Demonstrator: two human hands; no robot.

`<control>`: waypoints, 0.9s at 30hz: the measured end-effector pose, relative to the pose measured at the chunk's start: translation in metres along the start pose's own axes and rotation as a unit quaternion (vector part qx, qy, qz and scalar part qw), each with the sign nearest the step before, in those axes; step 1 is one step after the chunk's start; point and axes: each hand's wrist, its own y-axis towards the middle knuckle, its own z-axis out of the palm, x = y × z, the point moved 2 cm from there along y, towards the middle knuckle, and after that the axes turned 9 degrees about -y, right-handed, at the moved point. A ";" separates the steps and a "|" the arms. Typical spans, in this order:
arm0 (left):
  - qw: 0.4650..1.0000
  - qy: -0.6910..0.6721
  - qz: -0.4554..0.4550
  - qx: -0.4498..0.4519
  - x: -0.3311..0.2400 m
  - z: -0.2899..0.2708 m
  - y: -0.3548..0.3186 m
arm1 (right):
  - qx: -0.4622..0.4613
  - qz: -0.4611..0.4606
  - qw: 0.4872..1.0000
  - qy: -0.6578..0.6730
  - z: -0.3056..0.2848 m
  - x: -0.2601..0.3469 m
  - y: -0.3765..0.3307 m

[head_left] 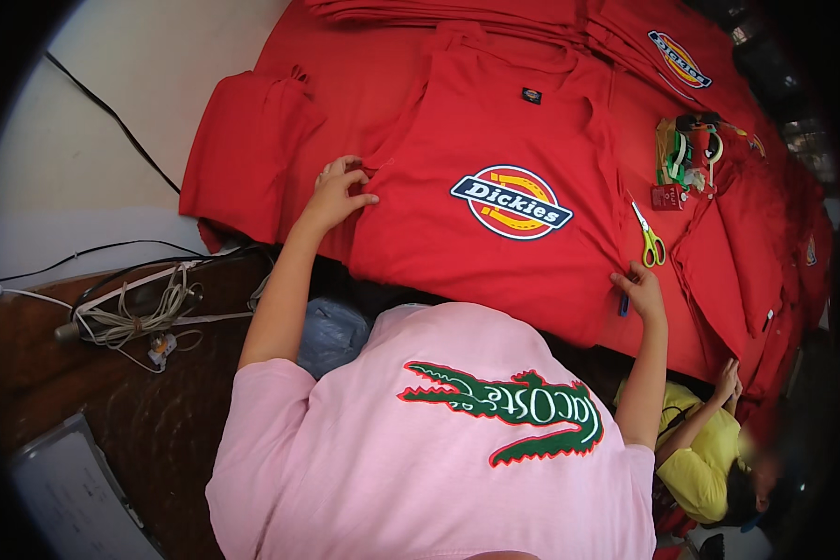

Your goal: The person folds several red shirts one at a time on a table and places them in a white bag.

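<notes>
A red sleeveless shirt with a round yellow, white and blue chest print lies spread in front of me, its neck pointing away. At its left side edge, my left hand has its fingers curled on the fabric, thumb lying on top. My right hand is closed at the lower right edge of the shirt. A small blue object sticks out beneath that hand; its kind I cannot make out. Just beyond the right hand lie scissors with yellow-green handles, blades pointing away.
Folded red garments lie at the left, with more red shirts at the back. A box of small supplies stands at the right. A person in yellow works at the lower right. Coiled cables lie at the left.
</notes>
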 end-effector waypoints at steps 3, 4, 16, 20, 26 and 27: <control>0.964 -0.244 -0.089 0.057 0.032 -0.010 0.003 | -0.060 -0.013 0.994 -0.091 -0.022 0.020 -0.002; 0.940 -0.307 -0.132 0.073 0.035 -0.014 0.002 | -0.087 -0.021 0.991 -0.101 -0.029 0.028 -0.002; 0.969 0.080 0.042 -0.229 -0.056 0.042 0.024 | -0.057 -0.058 0.983 -0.162 -0.013 0.027 0.006; 0.966 0.152 0.034 -0.205 -0.048 0.048 0.028 | -0.059 -0.050 0.982 -0.171 -0.014 0.039 0.002; 0.931 0.278 0.155 -0.179 -0.063 0.042 0.034 | -0.076 -0.035 0.979 -0.183 -0.008 0.029 -0.006; 0.934 0.281 0.149 -0.162 -0.060 0.041 0.036 | -0.078 -0.038 0.979 -0.185 -0.008 0.027 -0.006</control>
